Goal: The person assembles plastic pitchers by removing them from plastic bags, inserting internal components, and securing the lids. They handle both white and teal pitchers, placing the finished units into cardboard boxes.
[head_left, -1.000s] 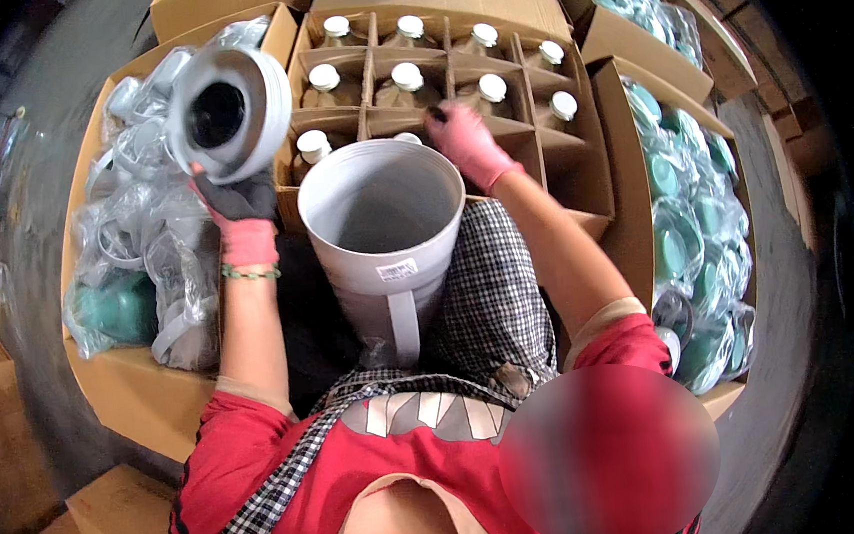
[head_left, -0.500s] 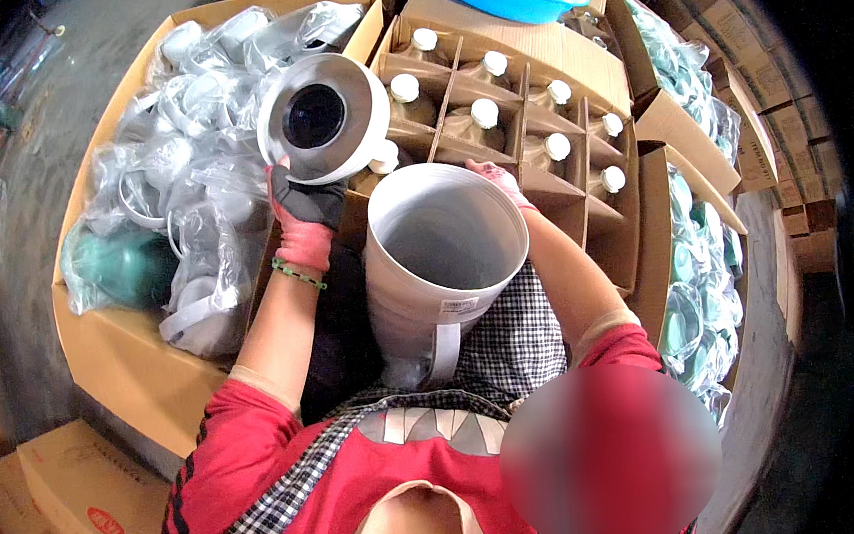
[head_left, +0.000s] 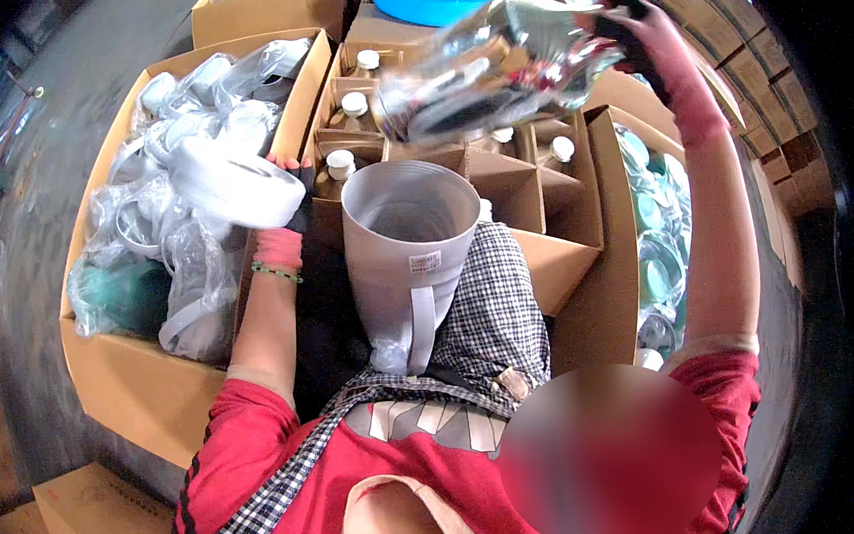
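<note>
My left hand, in a pink and dark glove, is closed on a white funnel-shaped plastic collar at the left carton's edge. Raised at the upper right, my right hand, gloved alike, grips one end of a large mirrored flask liner. The liner lies nearly sideways above the divided carton and is smeared by motion. Upright between my legs stands a grey tapered jug body, its wide mouth open upward and its handle towards me. Neither hand touches it.
Several white-capped liners stand in the divided carton's cells. To the left, a large carton holds bagged plastic parts. A right-hand carton holds green-tinted bagged pieces. At the back is a blue basin with small white pieces.
My right hand has left the jug body's rim area and now holds the liner up at the right. My left hand has lowered and tilted the collar towards the left carton.
</note>
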Tool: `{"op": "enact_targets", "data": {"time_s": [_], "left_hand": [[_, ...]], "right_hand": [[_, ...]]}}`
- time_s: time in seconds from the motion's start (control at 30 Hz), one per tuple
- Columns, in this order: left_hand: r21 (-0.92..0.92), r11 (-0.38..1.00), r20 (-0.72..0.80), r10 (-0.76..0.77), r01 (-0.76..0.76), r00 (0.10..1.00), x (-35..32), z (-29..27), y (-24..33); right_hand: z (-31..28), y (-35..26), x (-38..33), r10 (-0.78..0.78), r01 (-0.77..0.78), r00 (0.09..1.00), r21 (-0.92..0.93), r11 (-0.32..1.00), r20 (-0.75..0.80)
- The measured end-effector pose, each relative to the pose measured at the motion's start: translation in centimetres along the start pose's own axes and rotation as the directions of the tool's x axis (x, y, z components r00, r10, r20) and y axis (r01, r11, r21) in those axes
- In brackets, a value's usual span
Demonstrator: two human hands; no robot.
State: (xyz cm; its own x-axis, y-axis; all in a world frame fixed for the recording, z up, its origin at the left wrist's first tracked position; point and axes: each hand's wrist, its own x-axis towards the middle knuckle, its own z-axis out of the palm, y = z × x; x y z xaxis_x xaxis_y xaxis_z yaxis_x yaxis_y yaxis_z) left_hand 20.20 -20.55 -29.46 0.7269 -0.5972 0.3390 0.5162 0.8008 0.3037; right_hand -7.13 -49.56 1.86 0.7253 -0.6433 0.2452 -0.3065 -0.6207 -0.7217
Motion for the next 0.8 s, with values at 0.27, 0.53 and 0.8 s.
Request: {"op": "enact_targets", "data": {"time_s": [0.27,0.53,0.8], "left_hand": [[0.388,0.917,0.144,-0.163,0.096,0.976,2.6,13.7,-1.0],[0.356,-0.855,0.672,-0.046,-0.377,0.739,5.6,11.3,2.0],[0.299,0.922,-0.152,-0.207,0.245,0.966,0.8,12.3,1.4]], "right_hand": [[11.1,4.9,-8.7,0.231,0.024,0.963,0.899,0.437,-0.137],[19.9,4.8,-8.4,-0.301,-0.017,0.919,0.791,0.612,0.253],[24.0,11.1,-7.8,0.023,0.095,0.987,0.69,0.717,-0.16]]}}
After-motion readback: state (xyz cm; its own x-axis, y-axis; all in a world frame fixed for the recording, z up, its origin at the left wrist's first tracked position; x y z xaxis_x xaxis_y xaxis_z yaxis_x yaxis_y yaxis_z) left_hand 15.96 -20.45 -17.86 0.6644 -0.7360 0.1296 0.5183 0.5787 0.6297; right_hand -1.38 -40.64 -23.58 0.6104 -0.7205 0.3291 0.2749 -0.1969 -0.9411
